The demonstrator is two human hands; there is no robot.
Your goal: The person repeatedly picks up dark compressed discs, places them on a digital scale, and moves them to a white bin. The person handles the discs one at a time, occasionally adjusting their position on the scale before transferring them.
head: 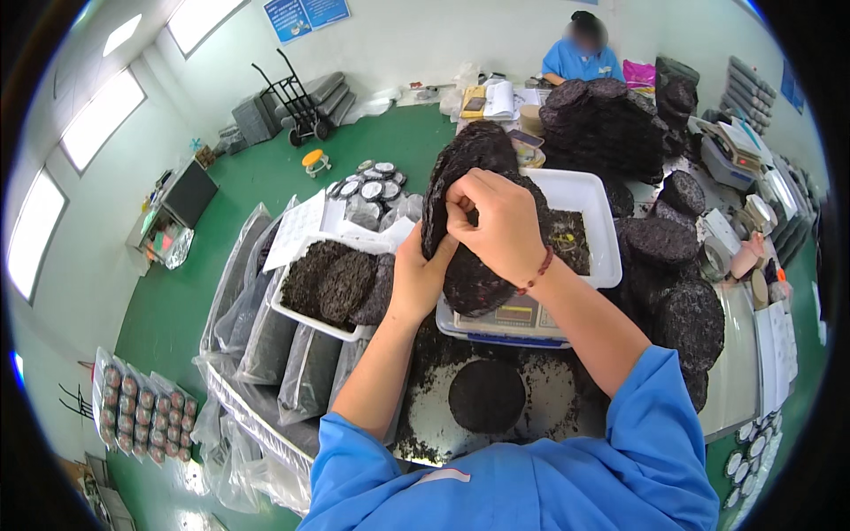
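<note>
My left hand (425, 265) grips the lower edge of a round, dark dried seaweed cake (468, 159), raised on its edge. My right hand (495, 226), a red bead bracelet at its wrist, has its fingertips pinched at the face of that cake; whether they hold a bit of it is hidden. Beneath my right hand more dark cakes (475, 285) lie over a digital scale (514, 315). Behind the scale is a white plastic tray (604, 226) with dark crumbs and yellowish bits. A flat dark disc (487, 397) lies on the crumb-strewn metal table (425, 425) before me.
Left stands a white bin (319, 325) of dark cakes beside plastic-wrapped packs (305, 372). Tall stacks of dark cakes (597, 133) fill the back and right. A co-worker in blue (584, 60) sits across the table. Papers and tape rolls (714, 259) lie right.
</note>
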